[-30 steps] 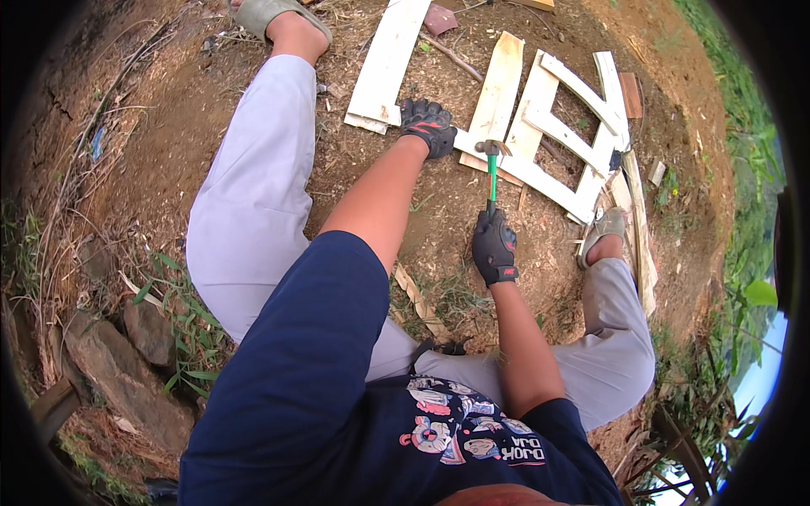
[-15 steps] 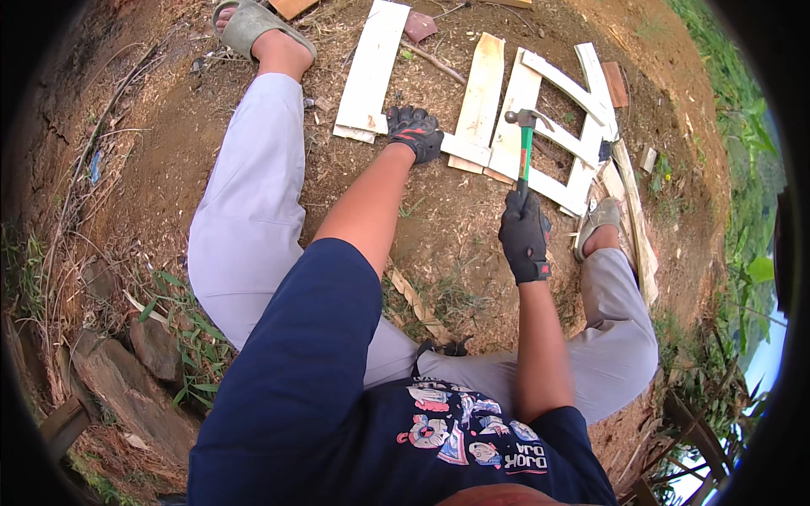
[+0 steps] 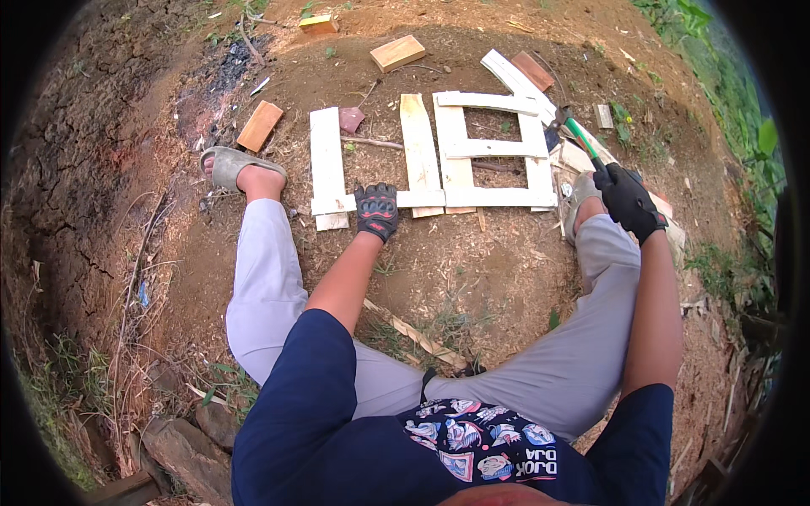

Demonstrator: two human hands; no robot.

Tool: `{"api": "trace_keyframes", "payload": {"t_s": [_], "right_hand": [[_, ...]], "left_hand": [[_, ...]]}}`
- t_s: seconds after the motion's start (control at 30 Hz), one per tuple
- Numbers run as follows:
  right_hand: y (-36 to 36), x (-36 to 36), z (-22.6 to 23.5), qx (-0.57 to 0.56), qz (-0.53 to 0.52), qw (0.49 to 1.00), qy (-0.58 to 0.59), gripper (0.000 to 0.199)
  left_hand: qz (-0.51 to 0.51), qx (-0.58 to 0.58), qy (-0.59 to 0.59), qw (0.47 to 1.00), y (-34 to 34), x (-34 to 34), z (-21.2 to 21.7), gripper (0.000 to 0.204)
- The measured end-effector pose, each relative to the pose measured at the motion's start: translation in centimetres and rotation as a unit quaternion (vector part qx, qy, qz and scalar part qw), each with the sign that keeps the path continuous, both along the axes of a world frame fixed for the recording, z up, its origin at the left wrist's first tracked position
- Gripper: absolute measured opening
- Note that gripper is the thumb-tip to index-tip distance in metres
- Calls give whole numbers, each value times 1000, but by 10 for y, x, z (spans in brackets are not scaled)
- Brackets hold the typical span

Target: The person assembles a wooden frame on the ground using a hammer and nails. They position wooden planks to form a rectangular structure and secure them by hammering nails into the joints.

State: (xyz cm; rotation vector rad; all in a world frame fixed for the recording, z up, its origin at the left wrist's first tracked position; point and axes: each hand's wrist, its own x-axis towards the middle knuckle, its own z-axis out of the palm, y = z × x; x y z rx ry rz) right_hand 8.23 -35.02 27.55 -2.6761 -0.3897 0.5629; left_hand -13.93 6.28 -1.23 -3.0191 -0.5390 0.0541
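My right hand, in a black glove, is closed around the handle of a claw hammer with a green shaft and dark metal head. It is to the right of the pale wooden frame, near my right foot. My left hand, gloved in black with red marks, bends its fingers over the bottom wooden slat. This slat crosses the lower ends of a left upright board, a middle board and a board right of it. Two shorter crosspieces join the right-hand boards above. Fingertips of my left hand are partly hidden.
Loose wood blocks lie beyond the frame: one orange-brown block, one pale block and a small yellow-topped block. Scrap planks lie beside my right sandal. Rocks are at the lower left.
My right hand has swung the hammer rightward, away from above the frame. The view has shifted, showing more ground beyond the boards. My left hand stays on the bottom slat.
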Motion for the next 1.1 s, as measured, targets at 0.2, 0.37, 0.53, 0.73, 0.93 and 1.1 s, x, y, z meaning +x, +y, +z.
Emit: {"api": "trace_keyframes", "payload": {"t_s": [0.2,0.37,0.53,0.73,0.93,1.1], "right_hand": [[-12,24,-27,-12,92,993,-74,37],[2,16,-10,-20,100,994,-39,48],[-9,31,-31,3,140,983,-116,40],[-5,30,-30,21,115,988,-102,42],[-15,33,-36,31,214,961,-172,43],[-10,32,-32,28,155,981,-116,42]], "left_hand": [[-62,18,0,998,22,10,45,33],[-52,-10,60,997,16,14,84,43],[-74,-45,32,996,25,33,115,54],[-63,-57,30,996,44,77,196,61],[34,-86,15,996,92,127,251,66],[68,-189,38,979,152,146,252,65]]}}
